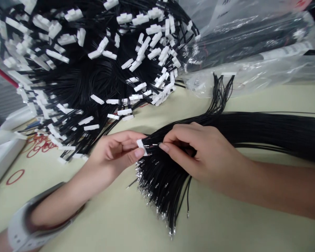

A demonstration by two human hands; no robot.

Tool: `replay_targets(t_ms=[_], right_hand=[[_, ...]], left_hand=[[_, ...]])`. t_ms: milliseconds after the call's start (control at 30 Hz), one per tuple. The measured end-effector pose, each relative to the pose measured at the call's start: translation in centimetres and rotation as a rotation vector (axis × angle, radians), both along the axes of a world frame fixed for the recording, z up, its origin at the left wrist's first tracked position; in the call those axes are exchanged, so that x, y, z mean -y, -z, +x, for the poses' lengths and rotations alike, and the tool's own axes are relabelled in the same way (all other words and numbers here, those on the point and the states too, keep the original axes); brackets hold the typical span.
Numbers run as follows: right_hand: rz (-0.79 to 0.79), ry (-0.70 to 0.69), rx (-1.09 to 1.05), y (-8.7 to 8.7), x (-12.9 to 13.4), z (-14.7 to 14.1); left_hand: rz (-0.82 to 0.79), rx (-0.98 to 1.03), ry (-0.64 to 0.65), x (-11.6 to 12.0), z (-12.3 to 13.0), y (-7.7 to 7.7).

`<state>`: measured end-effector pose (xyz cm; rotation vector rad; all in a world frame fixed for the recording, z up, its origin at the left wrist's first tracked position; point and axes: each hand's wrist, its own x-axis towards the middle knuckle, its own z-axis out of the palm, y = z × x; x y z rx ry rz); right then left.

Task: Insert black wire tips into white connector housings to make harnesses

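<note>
In the head view, the left hand [115, 150] comes in from the lower left of the frame, its forearm slanting up and to the right, the palm side partly showing. Its thumb and fingers are pinched together on a small white connector [140, 144] just left of the centre of the frame. A pale wristband [18, 231] sits around that forearm.

The right hand [207, 150] comes in from the right edge, back of the hand up, its forearm running left and slightly upward. The index finger is bent and meets the thumb, pinching a thin wire [155, 144] close to its metal-tipped end. That tip points at the connector, near its right side; whether it touches is too small to tell.

Under and around the right hand lies a thick bundle of black wires [273, 134], reaching to the right edge of the frame; its metal-tipped ends fan out below the connector, at lower centre. Above the right hand, a group of wires sticks up from the bundle to another white connector [228, 74].

A large heap of black cables with white connectors [94, 75] fills the upper left. Clear plastic bags [241, 45] lie at upper right. Red rubber bands [42, 144] and a white box [5, 161] are at the left, on the pale table [225, 224].
</note>
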<state>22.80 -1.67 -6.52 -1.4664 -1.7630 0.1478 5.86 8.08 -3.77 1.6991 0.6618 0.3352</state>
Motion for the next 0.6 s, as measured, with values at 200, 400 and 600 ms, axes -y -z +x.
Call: replay_targets(t_ms=[200,400,600], right_hand=[[-0.011,0.01,0.031,0.01,-0.1,-0.06],[-0.01,0.007,0.011,0.12,-0.09,-0.09],[-0.018,-0.011,-0.027,-0.18,-0.14,0.02]], left_hand=[[-0.017,0.023,0.006,0.05,-0.14,0.09],[-0.001,0.01,-0.011,0.05,-0.27,0.13],[-0.014,-0.026,-0.012,0.06,-0.33,0.02]])
